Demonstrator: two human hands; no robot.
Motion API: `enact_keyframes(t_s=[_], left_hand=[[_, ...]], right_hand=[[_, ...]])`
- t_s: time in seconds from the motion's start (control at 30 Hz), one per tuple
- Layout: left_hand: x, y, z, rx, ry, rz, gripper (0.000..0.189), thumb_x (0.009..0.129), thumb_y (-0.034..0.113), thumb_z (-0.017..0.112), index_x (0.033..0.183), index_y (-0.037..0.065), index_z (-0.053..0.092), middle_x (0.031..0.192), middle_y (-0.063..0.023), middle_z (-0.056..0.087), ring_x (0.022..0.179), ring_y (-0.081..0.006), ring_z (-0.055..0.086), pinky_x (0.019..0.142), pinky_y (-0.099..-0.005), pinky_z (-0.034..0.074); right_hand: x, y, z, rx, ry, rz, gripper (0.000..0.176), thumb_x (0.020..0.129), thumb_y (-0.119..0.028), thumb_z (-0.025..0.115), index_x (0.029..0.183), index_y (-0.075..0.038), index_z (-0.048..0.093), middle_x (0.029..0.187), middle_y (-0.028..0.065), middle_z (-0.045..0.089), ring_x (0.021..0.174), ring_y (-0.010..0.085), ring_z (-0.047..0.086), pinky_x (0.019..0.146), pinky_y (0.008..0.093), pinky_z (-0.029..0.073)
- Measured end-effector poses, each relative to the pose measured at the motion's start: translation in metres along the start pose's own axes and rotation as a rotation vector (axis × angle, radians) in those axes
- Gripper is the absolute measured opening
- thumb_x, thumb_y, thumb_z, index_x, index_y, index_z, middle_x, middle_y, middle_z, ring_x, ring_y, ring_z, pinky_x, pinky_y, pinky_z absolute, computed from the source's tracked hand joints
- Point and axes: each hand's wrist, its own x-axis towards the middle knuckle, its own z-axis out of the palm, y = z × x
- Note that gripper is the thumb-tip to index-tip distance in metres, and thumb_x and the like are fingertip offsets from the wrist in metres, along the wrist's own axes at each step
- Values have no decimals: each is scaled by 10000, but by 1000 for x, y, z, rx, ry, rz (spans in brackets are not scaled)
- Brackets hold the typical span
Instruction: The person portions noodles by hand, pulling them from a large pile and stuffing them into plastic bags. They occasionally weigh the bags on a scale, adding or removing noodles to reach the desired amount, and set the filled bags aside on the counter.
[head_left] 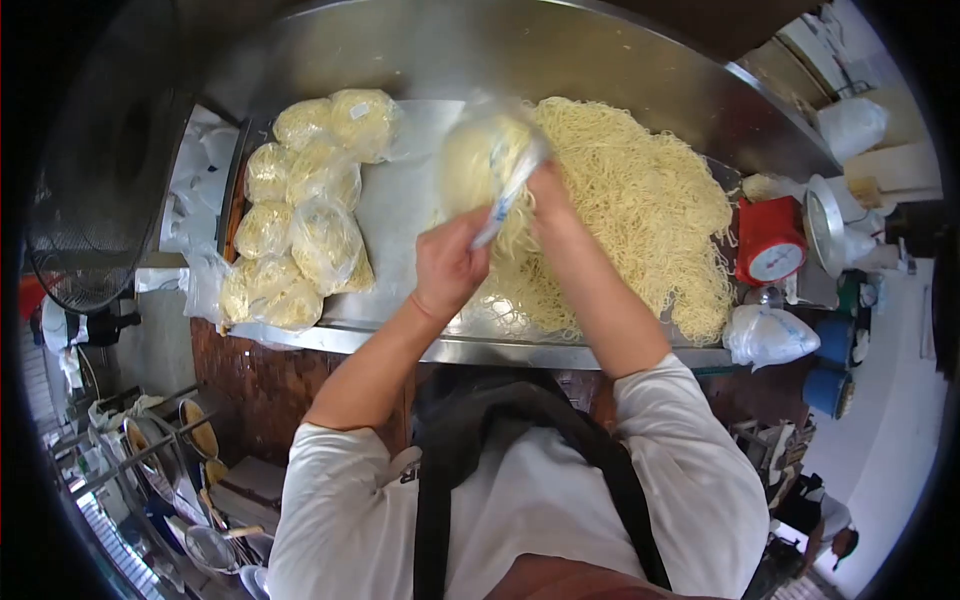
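A clear plastic bag of noodles (478, 160), smeared by motion, is held up over the metal table. My left hand (450, 262) is closed on the near end of its rim, where blue print shows. At the other end of the rim is my right hand (546, 192), closed on the bag with its fingertips partly hidden. Some noodles hang at the bag's mouth, between my hands. A large loose heap of pale noodles (640, 210) spreads over the table to the right, partly beneath my right forearm.
Several filled noodle bags (325, 245) sit along the left side of the metal table (400, 200). A red dial scale (770, 243) stands at the right end, near a white plastic bag bundle (768, 336). Another person (828, 525) appears at lower right.
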Motion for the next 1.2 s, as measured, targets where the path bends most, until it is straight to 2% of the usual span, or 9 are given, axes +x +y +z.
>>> enact_keyframes(t_s=[0.1,0.17,0.23,0.33,0.53,0.73,0.87,1.07,1.2], left_hand=[[-70,-62,37,190,-63,-362,219,896,72,610,1112,39,619,837,-209,671,682,-385,651,620,-425,517],[-104,-117,39,212,-34,-532,241,907,86,603,1140,27,600,868,-217,669,718,-405,640,645,-449,506],[-116,-147,22,270,19,-604,246,911,85,590,1147,19,589,898,-234,658,783,-428,624,693,-478,493],[-123,-155,8,385,95,-587,220,910,72,568,1120,11,587,930,-263,633,883,-456,599,768,-509,475],[-118,-150,32,161,81,-657,130,931,80,564,1027,-7,578,879,-265,630,836,-469,606,710,-515,469],[-120,-66,64,-107,-77,-652,159,975,110,558,1079,14,485,778,-222,637,729,-438,638,625,-484,485],[-116,-84,66,-329,43,-739,188,963,94,572,1098,8,472,751,-176,646,679,-308,668,603,-400,492],[-98,-75,60,-246,-99,-819,123,962,67,565,1053,7,507,744,-132,644,670,-215,672,606,-348,513],[-75,-56,62,-322,-366,-692,222,974,134,618,1139,14,531,785,-79,654,713,-163,667,649,-297,522]], right_hand=[[35,103,-4,-116,-39,214,434,916,-158,647,1323,-40,551,1226,125,627,1102,245,609,934,374,494],[51,144,-37,-694,-405,207,467,904,-165,661,1342,-56,541,1294,164,605,1184,284,583,1011,407,459],[47,133,-67,-1271,-855,99,720,848,-104,676,1509,-164,395,1521,210,403,1375,337,429,1134,449,354],[26,124,-76,-2088,-699,-449,741,804,-84,694,1487,-168,421,1515,212,407,1354,339,450,1106,385,383],[73,162,-57,-1770,-1006,-118,505,827,-118,673,1323,-127,574,1138,180,679,1051,269,656,907,409,511],[92,191,-32,-366,-354,436,331,909,-140,629,1181,48,611,1002,142,703,980,215,663,877,380,524],[83,208,-92,-1262,-806,32,398,939,-129,589,1290,53,544,1252,221,618,1132,252,619,904,384,519],[48,145,-108,-1750,-923,-411,383,955,-187,581,1292,-9,544,1114,172,638,1010,233,643,801,334,536],[70,130,-61,-752,-713,411,386,854,-214,718,1149,-19,564,935,73,632,845,192,638,732,321,543]])
